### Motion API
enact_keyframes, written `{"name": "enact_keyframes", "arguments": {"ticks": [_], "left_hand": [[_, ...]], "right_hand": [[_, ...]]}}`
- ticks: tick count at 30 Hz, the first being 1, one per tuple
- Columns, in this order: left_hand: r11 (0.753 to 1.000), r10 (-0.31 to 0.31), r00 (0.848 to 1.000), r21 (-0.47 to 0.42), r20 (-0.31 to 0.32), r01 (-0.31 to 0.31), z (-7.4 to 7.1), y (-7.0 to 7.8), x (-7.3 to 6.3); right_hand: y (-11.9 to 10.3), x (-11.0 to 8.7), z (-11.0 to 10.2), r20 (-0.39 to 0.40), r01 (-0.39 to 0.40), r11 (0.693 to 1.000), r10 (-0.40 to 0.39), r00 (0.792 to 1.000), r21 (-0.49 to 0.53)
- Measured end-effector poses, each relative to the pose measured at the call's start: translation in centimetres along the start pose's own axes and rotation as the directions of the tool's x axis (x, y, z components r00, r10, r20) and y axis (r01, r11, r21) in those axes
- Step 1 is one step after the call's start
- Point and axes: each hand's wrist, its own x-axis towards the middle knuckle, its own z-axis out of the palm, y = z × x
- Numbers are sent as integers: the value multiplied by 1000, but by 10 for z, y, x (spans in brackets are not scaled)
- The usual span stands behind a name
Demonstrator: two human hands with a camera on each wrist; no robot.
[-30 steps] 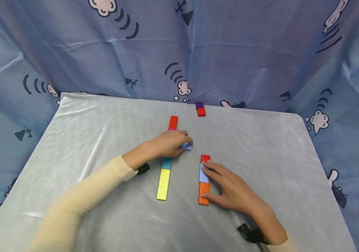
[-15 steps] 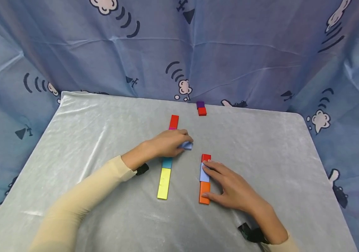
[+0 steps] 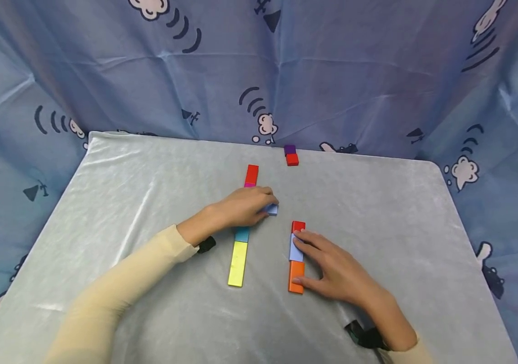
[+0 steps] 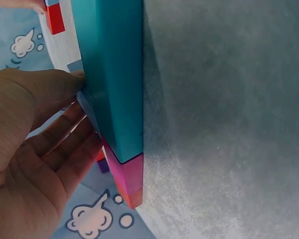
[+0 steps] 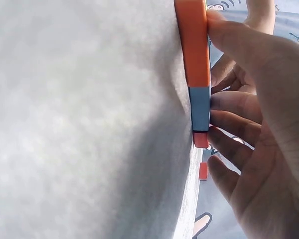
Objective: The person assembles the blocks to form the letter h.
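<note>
My left hand (image 3: 245,206) reaches over a row of flat coloured blocks and pinches a light blue block (image 3: 272,209) just right of that row. From far to near, the row shows a red block (image 3: 251,174), a magenta block (image 3: 249,185), a teal block (image 3: 242,234) and a yellow block (image 3: 238,264); my hand covers its middle. Relaxed fingers of my right hand (image 3: 338,265) rest along a second row: a red block (image 3: 298,226), another light blue block (image 3: 296,251) and an orange block (image 3: 296,284). The right thumb touches the orange one.
At the table's far edge, a small purple block (image 3: 289,150) and a small red block (image 3: 292,160) lie together. Grey cloth covers the table (image 3: 172,303). A blue patterned curtain (image 3: 354,76) hangs behind and at both sides.
</note>
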Motion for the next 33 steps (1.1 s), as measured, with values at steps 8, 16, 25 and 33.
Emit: {"name": "enact_keyframes", "arguments": {"ticks": [8,16,25,33], "left_hand": [[1000,3,1000,0,7,-3,-1,-1,2],[999,-33,999,-25,4,34,-4,-1,3],[998,-63,996,-34,-66,61,-15,-3,15],[993,-87,990,-87,-111,78,-17,-3,28]], "right_hand": [[1,0,-3,-1,3,1000,-3,1000,1],[2,-1,-1,0,1,1000,-1,1000,0],[3,0,-2,-4,0,1000,0,1000,-6],[2,-1,-2,13,-13,1000,13,1000,-2]]}}
